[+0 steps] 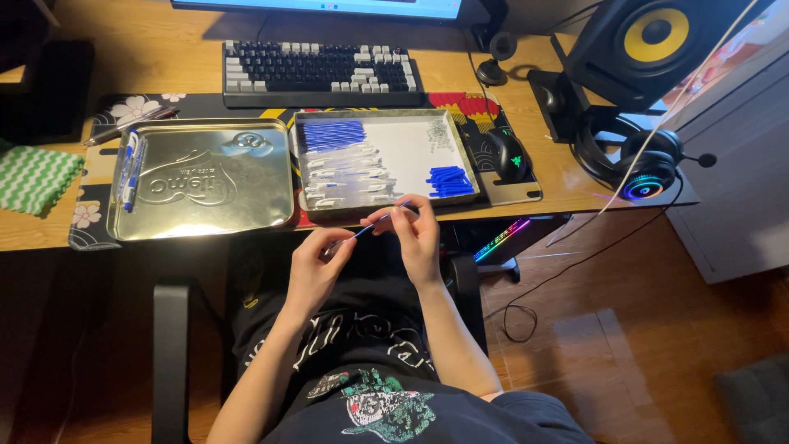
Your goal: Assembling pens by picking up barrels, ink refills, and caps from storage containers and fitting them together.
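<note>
Both hands are raised just in front of the desk edge. My left hand [316,265] grips the lower end of a clear pen barrel [347,240]. My right hand [411,230] pinches a thin blue refill [386,214] that runs into the barrel's upper end. Right behind them a metal tray with a white bottom [411,148] holds blue refills [331,134], several clear pen barrels [349,177], a pile of blue caps [449,181] and small springs [438,131].
A gold embossed metal tray [205,177] to the left holds a few finished blue pens [130,173] along its left side. Beyond are a keyboard [320,72], a black mouse [508,152], a speaker [649,45], a headset [645,164] and a green cloth [33,177].
</note>
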